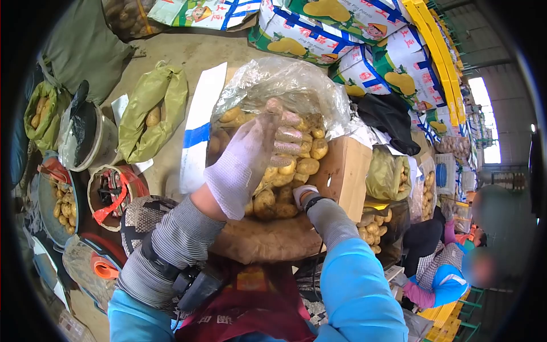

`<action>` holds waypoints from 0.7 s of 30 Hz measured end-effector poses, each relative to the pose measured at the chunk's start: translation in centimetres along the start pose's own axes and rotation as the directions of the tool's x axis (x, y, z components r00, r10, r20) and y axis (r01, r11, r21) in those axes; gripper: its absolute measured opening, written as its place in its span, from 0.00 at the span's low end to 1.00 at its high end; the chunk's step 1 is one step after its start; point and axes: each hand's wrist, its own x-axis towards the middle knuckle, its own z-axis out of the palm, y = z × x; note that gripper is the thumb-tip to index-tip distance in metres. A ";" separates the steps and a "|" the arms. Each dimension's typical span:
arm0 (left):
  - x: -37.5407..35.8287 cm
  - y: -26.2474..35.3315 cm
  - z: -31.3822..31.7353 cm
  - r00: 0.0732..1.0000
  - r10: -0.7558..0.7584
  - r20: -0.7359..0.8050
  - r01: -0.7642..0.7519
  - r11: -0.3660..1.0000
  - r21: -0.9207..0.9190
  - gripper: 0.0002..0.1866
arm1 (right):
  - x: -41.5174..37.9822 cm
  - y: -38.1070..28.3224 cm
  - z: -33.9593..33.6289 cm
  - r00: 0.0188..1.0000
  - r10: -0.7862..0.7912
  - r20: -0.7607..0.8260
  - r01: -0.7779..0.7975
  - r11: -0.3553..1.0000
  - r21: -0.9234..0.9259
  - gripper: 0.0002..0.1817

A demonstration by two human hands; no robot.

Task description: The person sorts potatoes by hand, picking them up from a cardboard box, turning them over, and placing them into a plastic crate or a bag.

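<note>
While the head view shows the left hand (248,151) over the potatoes (265,202), its pale, dirt-smeared glove has the fingers loosely extended and slightly apart; whether they touch or hold a potato cannot be told. The right hand (306,195), also gloved, is low at the right side of the heap, beside the cardboard flap (342,176); its fingertips are hidden, so how far that grip is open, and on what, cannot be told.

The potatoes fill an open carton whose crumpled clear plastic (285,80) lies over the far edge. A white flap (202,128) with a blue stripe stands out at the left edge, and a rounded brown rim (265,239) runs along the near edge.

On the floor (154,48) left of the carton are a green bag (154,111) with potatoes showing at its opening and a white bucket (105,139). Printed cartons (307,37) stand beyond the far edge. At the right, a person in blue sleeves (447,285) is well apart.
</note>
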 end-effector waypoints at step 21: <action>0.1 -6.5 4.1 0.976 -0.183 0.118 0.127 0.917 0.378 0.33 | -25.0 1.0 -4.2 0.597 -0.138 -0.790 0.467 -0.741 0.482 0.30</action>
